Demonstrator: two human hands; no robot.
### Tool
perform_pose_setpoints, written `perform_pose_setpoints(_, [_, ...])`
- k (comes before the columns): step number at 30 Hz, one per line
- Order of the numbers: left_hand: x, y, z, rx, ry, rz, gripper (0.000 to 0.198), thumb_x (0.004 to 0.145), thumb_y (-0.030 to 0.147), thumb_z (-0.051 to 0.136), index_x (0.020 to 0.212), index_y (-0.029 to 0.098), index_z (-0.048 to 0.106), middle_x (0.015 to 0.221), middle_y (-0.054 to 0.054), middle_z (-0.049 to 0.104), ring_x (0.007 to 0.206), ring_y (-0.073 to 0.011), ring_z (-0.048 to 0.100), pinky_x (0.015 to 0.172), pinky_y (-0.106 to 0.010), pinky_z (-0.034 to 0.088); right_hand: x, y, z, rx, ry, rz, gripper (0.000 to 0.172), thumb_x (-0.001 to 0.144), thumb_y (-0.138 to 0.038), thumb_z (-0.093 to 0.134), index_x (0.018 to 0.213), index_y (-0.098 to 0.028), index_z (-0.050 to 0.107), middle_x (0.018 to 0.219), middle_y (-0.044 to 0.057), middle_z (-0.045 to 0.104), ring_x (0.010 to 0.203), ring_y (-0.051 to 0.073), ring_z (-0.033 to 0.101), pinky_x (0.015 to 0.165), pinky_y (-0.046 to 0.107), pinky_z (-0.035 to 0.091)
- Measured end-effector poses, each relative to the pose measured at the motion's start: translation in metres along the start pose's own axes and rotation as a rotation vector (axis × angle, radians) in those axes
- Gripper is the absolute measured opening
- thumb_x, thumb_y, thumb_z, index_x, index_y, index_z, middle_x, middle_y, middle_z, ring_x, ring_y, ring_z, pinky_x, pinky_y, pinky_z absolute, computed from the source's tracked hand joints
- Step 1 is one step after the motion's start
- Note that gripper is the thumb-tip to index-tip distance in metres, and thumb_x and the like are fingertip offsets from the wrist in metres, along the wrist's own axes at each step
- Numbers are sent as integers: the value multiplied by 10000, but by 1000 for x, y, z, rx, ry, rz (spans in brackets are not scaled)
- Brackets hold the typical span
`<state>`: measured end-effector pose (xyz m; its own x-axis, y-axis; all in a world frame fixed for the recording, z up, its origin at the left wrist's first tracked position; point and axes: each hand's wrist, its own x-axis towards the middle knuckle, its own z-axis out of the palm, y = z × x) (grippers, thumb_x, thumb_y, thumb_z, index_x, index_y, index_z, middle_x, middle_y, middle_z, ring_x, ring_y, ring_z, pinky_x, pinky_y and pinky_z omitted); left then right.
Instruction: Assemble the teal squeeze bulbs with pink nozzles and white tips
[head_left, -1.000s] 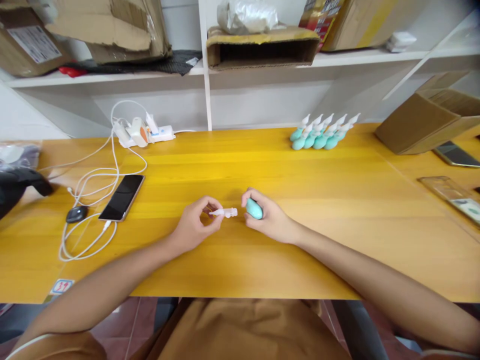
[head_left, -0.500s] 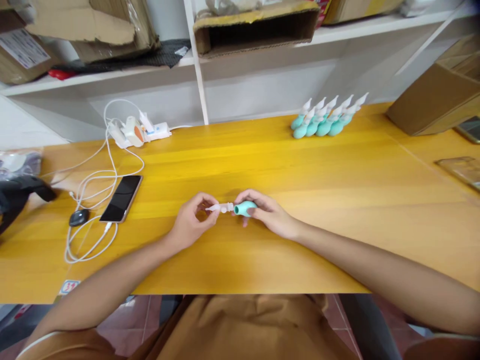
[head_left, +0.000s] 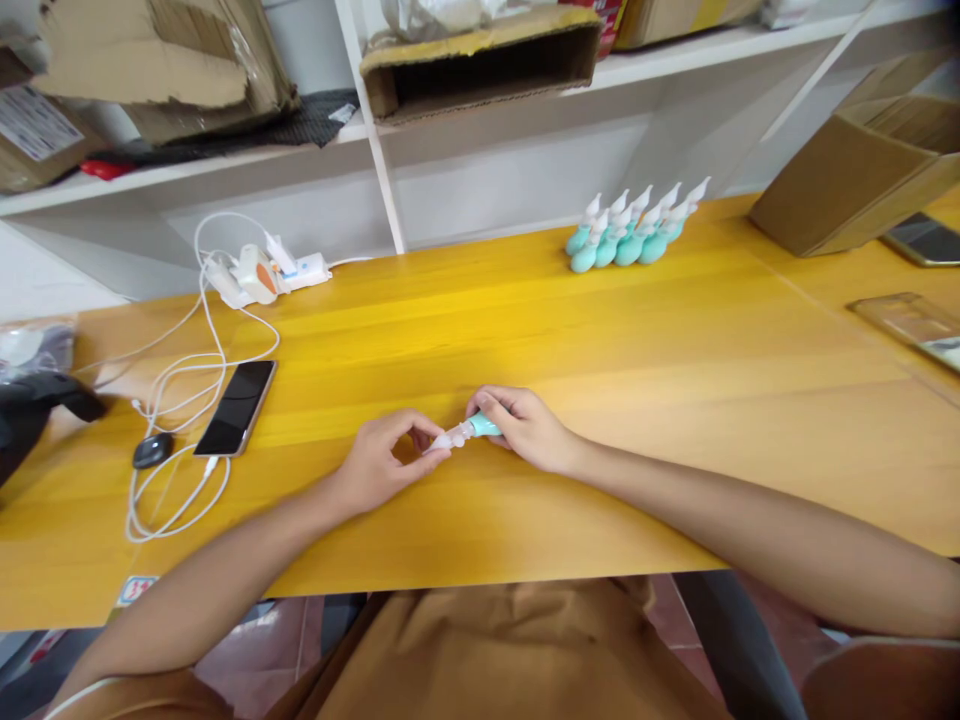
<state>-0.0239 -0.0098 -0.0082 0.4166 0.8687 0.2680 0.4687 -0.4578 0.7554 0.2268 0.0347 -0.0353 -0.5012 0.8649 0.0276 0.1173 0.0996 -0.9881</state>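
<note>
My left hand point(head_left: 381, 458) pinches the thin end of a small translucent nozzle point(head_left: 460, 436) between thumb and fingers. My right hand point(head_left: 534, 430) is wrapped round a teal rubber bulb point(head_left: 484, 424), with its neck facing left. Nozzle and bulb meet end to end, in one line tilted slightly up to the right; how far the nozzle sits in the neck cannot be made out. Both are held just above the wooden table point(head_left: 420, 540). Farther back, several teal bulb syringes point(head_left: 628, 248) with whitish tips stand upright in a tight group.
On the left lie a phone point(head_left: 236, 408), a black mouse-like object point(head_left: 153, 450) and looped white cables point(head_left: 169, 385) running to a power strip point(head_left: 304, 272). A cardboard box point(head_left: 840, 185) and another phone point(head_left: 926, 240) are at the right. Shelves with boxes rise behind.
The nozzle and the bulb's neck, slightly apart before, now touch. My right hand has turned, thumb now on top of the bulb. The camera view has shifted a little.
</note>
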Motion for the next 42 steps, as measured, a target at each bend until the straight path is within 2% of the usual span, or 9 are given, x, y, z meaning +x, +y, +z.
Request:
perform_pose_setpoints(8, [-5, -3, 5, 51, 25, 19, 178, 1007, 363, 764, 928, 209, 723, 848, -11, 798, 677, -122, 695, 656, -251, 554, 6, -5, 3, -117, 56, 40, 461, 1024, -564, 463, 805, -204, 649, 591, -12, 521, 585, 148, 478, 555, 268, 339])
perform_pose_setpoints(12, [-5, -5, 4, 252, 30, 229, 150, 1051, 319, 721, 947, 215, 691, 835, -7, 774, 713, -133, 709, 694, -263, 569, 10, -8, 0, -146, -8, 107, 416, 1000, -472, 462, 732, -199, 624, 574, -13, 542, 551, 129, 464, 547, 262, 328])
perform_pose_setpoints(15, [-6, -8, 4, 345, 33, 417, 34, 1066, 222, 686, 1036, 215, 673, 943, -40, 806, 832, -159, 757, 782, -292, 611, 13, -10, -2, -175, -38, 145, 409, 990, -418, 449, 701, -190, 627, 574, -7, 572, 509, 113, 445, 533, 260, 324])
perform_pose_setpoints(17, [-7, -9, 3, 405, 14, 501, 63, 1066, 168, 667, 1111, 213, 667, 1002, -58, 813, 892, -174, 770, 836, -317, 623, 13, -11, -3, -186, -44, 151, 412, 987, -405, 452, 682, -189, 627, 561, -12, 568, 483, 106, 431, 521, 259, 319])
perform_pose_setpoints(20, [-8, -7, -2, 511, -34, 556, 163, 1083, 153, 618, 1220, 221, 675, 1040, -71, 810, 924, -201, 760, 862, -356, 619, 14, -13, -3, -199, -48, 151, 424, 988, -389, 447, 661, -191, 628, 530, -21, 541, 461, 103, 421, 509, 259, 313])
perform_pose_setpoints(24, [-6, 5, -13, 621, -130, 610, 313, 1116, 145, 510, 1382, 224, 656, 1079, -96, 810, 886, -228, 736, 805, -371, 607, 15, -17, -3, -257, -68, 189, 442, 990, -359, 433, 632, -187, 628, 507, -16, 523, 461, 111, 435, 503, 265, 313])
perform_pose_setpoints(30, [-2, 19, -18, 809, -39, 790, 268, 1084, 95, 562, 1330, 145, 656, 1025, -110, 813, 840, -231, 735, 734, -361, 619, 16, -22, -5, -291, -96, 247, 446, 1001, -332, 434, 629, -182, 627, 476, -20, 492, 439, 108, 418, 489, 269, 303])
perform_pose_setpoints(34, [-4, 10, -10, 666, 10, 721, 249, 1062, 83, 629, 1310, 98, 649, 1057, -138, 806, 904, -219, 751, 805, -361, 650, 15, -20, -4, -270, -99, 253, 445, 1004, -352, 424, 651, -179, 632, 484, -20, 489, 441, 107, 419, 491, 263, 302])
perform_pose_setpoints(42, [-5, 0, 3, 387, 110, 561, 152, 1012, 105, 743, 1129, 171, 671, 953, -65, 811, 838, -168, 759, 783, -318, 642, 11, -14, 1, -194, -30, 166, 425, 1008, -416, 408, 722, -183, 619, 575, -4, 584, 498, 108, 454, 545, 257, 338])
